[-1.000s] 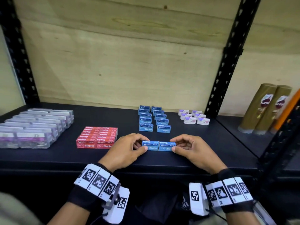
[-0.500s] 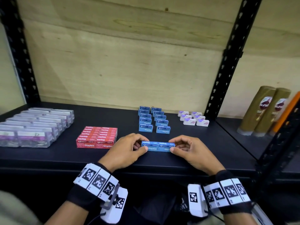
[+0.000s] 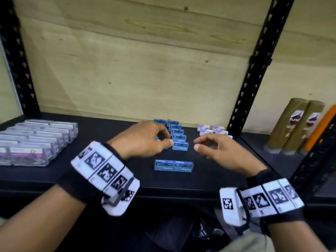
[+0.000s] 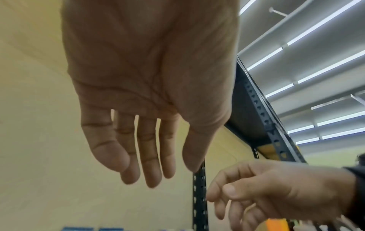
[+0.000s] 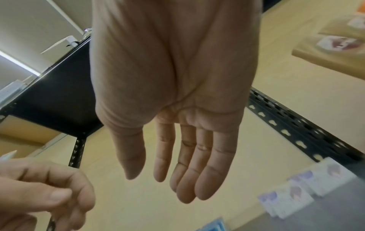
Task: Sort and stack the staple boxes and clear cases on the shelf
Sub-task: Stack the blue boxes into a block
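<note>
**Two empty hands over the blue boxes**

The flat black shelf holds shiny clear cases. Both the left hand and right hand hang loose, holding nothing. Two small blue cardboard staple boxes lie touching side by side, near the front edge.

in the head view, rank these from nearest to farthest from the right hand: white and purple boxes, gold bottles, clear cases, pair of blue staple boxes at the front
From the right hand:
1. White and purple boxes, just behind it.
2. Pair of blue staple boxes, front centre, to its left.
3. Gold bottles, far right.
4. Clear cases, far left.
</note>
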{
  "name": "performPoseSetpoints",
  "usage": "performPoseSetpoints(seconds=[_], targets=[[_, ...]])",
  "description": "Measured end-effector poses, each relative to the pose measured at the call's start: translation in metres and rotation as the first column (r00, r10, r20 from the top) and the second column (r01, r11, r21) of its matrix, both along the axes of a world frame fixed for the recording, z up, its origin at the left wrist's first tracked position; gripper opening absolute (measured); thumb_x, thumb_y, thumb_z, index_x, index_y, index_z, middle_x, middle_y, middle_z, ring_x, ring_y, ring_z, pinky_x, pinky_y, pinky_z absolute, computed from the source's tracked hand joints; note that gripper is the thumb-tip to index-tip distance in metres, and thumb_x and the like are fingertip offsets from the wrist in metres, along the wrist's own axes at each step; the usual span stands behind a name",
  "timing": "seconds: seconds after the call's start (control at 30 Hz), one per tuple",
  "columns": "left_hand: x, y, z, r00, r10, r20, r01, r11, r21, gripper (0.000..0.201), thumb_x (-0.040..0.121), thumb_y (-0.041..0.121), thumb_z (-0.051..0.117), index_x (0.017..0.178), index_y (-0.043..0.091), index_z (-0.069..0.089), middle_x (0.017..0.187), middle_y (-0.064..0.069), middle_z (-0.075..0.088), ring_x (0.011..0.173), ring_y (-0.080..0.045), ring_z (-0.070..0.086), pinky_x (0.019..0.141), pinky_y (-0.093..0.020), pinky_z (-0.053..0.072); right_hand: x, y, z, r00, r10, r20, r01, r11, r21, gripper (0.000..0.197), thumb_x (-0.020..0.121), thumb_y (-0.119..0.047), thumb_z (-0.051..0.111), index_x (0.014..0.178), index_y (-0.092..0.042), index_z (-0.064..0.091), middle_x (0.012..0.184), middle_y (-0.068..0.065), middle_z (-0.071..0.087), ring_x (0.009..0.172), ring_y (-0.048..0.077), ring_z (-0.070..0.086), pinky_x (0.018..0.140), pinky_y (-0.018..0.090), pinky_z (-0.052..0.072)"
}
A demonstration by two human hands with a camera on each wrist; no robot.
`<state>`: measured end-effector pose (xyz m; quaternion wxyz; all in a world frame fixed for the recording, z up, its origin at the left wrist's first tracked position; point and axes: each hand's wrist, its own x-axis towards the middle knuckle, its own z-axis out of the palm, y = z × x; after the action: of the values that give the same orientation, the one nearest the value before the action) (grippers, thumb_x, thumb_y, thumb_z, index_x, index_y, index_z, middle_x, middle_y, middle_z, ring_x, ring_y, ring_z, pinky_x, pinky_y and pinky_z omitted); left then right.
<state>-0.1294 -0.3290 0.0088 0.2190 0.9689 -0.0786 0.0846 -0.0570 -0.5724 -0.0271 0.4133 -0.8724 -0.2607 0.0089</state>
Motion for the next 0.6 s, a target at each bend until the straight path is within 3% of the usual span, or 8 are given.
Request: performPoseSetpoints(seconds=[0.17, 0.33, 0.4, 0.43, 0.5, 0.53, 0.6], targets=[[0.043, 0.004, 0.029, 0.991, 0.038, -0.132, -0.008, 0.976, 0.219, 0.016, 0.090, 0.032, 0.062, 0.105, 0.029, 0.068, 0.104, 0.012, 0.067, 0.097, -0.011, 0.061, 0.092, -0.032, 0.050, 0.032, 0.013, 0.037, 0.993, -0.009, 0.114, 0.043, 0.953, -0.299, 0.018, 0.089, -0.030, 0.071, 0.106, -0.024, 0.070, 0.097, -0.011, 0.069, 0.078, -0.004, 0.057, 0.077, 0.018, 0.043], [0.082, 0.001, 0.032, 0.959, 0.056, -0.279, 0.064, 0.913, 0.404, 0.023, 0.092, 0.023, 0.064, 0.113, 0.018, 0.068, 0.108, 0.004, 0.065, 0.095, -0.014, 0.058, 0.087, -0.029, 0.048, 0.075, 0.031, 0.039, 0.995, 0.056, 0.079, 0.004, 0.787, -0.617, 0.025, 0.087, -0.027, 0.072, 0.111, -0.026, 0.068, 0.096, -0.013, 0.064, 0.092, 0.008, 0.060, 0.090, 0.026, 0.048], [0.098, 0.003, 0.027, 0.945, 0.073, -0.320, 0.089, 0.880, 0.466, 0.019, 0.089, 0.019, 0.067, 0.107, 0.013, 0.069, 0.097, 0.000, 0.065, 0.083, -0.016, 0.057, 0.076, -0.023, 0.049, 0.086, 0.037, 0.038, 0.995, 0.083, 0.053, -0.027, 0.745, -0.666, 0.026, 0.086, -0.027, 0.074, 0.111, -0.026, 0.068, 0.091, -0.018, 0.061, 0.094, 0.008, 0.060, 0.090, 0.025, 0.047], [0.105, 0.003, 0.025, 0.937, 0.065, -0.342, 0.112, 0.873, 0.475, 0.013, 0.088, 0.016, 0.068, 0.100, 0.011, 0.066, 0.085, 0.000, 0.060, 0.072, -0.014, 0.053, 0.064, -0.017, 0.047, 0.089, 0.039, 0.037, 0.995, 0.092, 0.040, -0.040, 0.731, -0.681, 0.026, 0.086, -0.027, 0.074, 0.111, -0.026, 0.068, 0.091, -0.018, 0.061, 0.093, 0.008, 0.060, 0.089, 0.025, 0.047], [0.114, 0.001, 0.024, 0.924, 0.061, -0.378, 0.152, 0.848, 0.508, 0.015, 0.088, 0.011, 0.068, 0.094, 0.012, 0.055, 0.073, 0.001, 0.046, 0.058, -0.011, 0.041, 0.044, -0.012, 0.035, 0.094, 0.044, 0.036, 0.995, 0.100, 0.022, -0.056, 0.710, -0.702, 0.027, 0.085, -0.026, 0.073, 0.111, -0.027, 0.069, 0.091, -0.017, 0.063, 0.091, 0.007, 0.060, 0.085, 0.024, 0.046], [0.117, -0.001, 0.023, 0.918, 0.066, -0.391, 0.165, 0.834, 0.526, 0.017, 0.087, 0.011, 0.069, 0.096, 0.014, 0.055, 0.075, 0.000, 0.046, 0.061, -0.013, 0.042, 0.042, -0.014, 0.034, 0.095, 0.045, 0.035, 0.995, 0.099, 0.016, -0.059, 0.707, -0.705, 0.026, 0.085, -0.025, 0.073, 0.111, -0.028, 0.069, 0.089, -0.018, 0.063, 0.088, 0.006, 0.060, 0.082, 0.023, 0.045], [0.122, -0.002, 0.018, 0.921, 0.086, -0.380, 0.168, 0.793, 0.585, 0.017, 0.085, 0.016, 0.071, 0.100, 0.018, 0.062, 0.089, -0.001, 0.054, 0.074, -0.017, 0.047, 0.054, -0.019, 0.040, 0.098, 0.047, 0.032, 0.995, 0.097, 0.004, -0.067, 0.711, -0.700, 0.024, 0.085, -0.023, 0.073, 0.108, -0.028, 0.071, 0.083, -0.019, 0.062, 0.084, 0.005, 0.060, 0.080, 0.022, 0.044]])
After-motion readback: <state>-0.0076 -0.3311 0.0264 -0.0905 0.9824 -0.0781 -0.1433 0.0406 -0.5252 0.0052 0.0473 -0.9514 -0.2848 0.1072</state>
